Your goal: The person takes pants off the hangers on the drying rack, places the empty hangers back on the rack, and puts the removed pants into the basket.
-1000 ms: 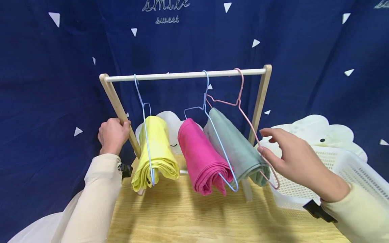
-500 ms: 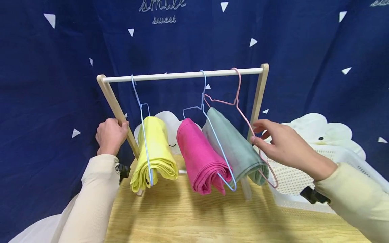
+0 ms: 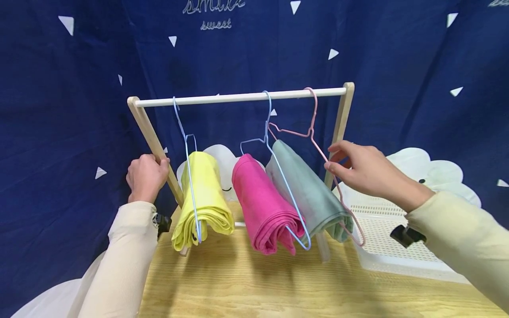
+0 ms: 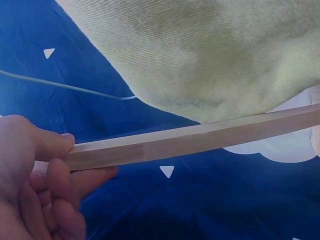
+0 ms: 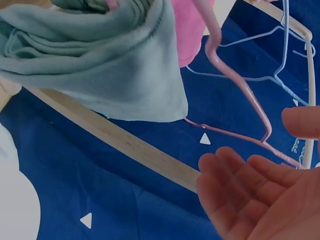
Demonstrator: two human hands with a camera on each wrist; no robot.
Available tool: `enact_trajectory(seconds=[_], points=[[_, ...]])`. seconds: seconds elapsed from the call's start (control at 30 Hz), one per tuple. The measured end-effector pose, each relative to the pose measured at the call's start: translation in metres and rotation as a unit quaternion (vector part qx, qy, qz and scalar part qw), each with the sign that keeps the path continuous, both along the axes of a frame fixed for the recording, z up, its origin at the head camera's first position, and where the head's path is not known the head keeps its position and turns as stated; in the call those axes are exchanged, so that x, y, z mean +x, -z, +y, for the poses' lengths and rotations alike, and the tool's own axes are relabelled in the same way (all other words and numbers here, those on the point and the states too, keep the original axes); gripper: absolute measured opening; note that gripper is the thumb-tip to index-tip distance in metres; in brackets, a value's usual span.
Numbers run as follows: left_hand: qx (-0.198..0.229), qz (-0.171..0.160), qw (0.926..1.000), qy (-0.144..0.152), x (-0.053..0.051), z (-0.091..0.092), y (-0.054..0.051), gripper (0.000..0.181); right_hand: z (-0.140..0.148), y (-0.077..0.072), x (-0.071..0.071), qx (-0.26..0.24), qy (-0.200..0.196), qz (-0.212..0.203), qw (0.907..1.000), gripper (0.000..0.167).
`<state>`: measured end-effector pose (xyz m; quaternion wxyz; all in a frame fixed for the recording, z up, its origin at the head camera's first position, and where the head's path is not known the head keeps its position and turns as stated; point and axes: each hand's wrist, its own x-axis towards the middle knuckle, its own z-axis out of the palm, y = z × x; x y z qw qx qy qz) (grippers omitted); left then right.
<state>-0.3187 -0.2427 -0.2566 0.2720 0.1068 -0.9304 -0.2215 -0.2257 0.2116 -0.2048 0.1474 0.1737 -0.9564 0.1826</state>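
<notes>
My left hand [image 3: 147, 177] grips the left wooden post of a clothes rack [image 3: 148, 130]; in the left wrist view its thumb and fingers close around that wooden bar [image 4: 200, 141]. My right hand [image 3: 363, 170] is beside the right arm of a pink hanger [image 3: 315, 110], fingers relaxed and slightly bent. The right wrist view shows a gap between thumb and fingers with nothing held; light contact with the hanger cannot be told. A folded grey-green cloth [image 3: 306, 190] hangs on the pink hanger. Left of it, blue hangers carry a magenta cloth [image 3: 260, 198] and a yellow cloth [image 3: 203, 185].
A white perforated basket [image 3: 413, 263] stands on the wooden table [image 3: 246, 287] at the right, partly behind my right forearm. Cloud-shaped white panels [image 3: 441, 174] are behind the rack and basket. A dark blue curtain [image 3: 238, 57] with white triangles hangs at the back.
My right hand has moved up and slightly left along the pink hanger's right arm. My left hand keeps its grip on the post, and the cloths hang nearly where they were.
</notes>
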Motion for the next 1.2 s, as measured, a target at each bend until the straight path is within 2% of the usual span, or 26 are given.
enact_trajectory(seconds=[0.4,0.6,0.87,1.2], points=[[-0.006,0.004,1.0,0.004,0.001,0.0,0.002,0.041,-0.009,-0.012,-0.018,0.004,-0.001,0.01,0.9999,0.042],[-0.008,0.01,0.9999,0.004,0.002,0.0,0.001,0.04,-0.023,-0.021,-0.023,-0.014,0.011,-0.011,0.9998,0.047],[-0.005,0.017,0.9998,0.008,0.001,0.003,0.003,0.038,-0.026,-0.031,-0.043,-0.017,0.032,-0.033,0.9988,0.053],[-0.004,0.015,0.9999,0.006,0.001,0.003,0.001,0.038,-0.03,-0.038,-0.055,-0.029,0.036,-0.032,0.9984,0.033]])
